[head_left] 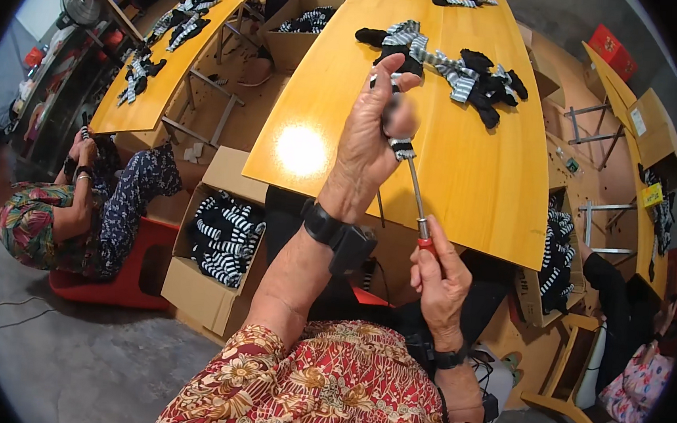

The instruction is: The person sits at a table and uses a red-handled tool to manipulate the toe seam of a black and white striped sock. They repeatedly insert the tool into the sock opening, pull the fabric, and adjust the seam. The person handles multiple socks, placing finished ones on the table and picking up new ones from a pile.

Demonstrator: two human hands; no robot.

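Observation:
My left hand [363, 146], raised over the table's near edge, is closed around a small black-and-white striped knit piece [401, 148]. Whether the piece is a sock or a glove I cannot make out. Below it, my right hand [441, 287] grips the red handle of a screwdriver-like tool [417, 187]. The tool's thin metal shaft points up to the striped cuff at my left palm, and its tip is hidden there. Farther off on the yellow table [315, 106] lies a loose pile of grey-striped and black knit pieces [460, 78].
An open carton [192, 256] of striped knit pieces stands left of me, another carton [535, 294] to the right. A seated person [44, 212] works at a second yellow table [153, 86] on the left. At right, another person [635, 386] sits near a wooden chair [560, 372].

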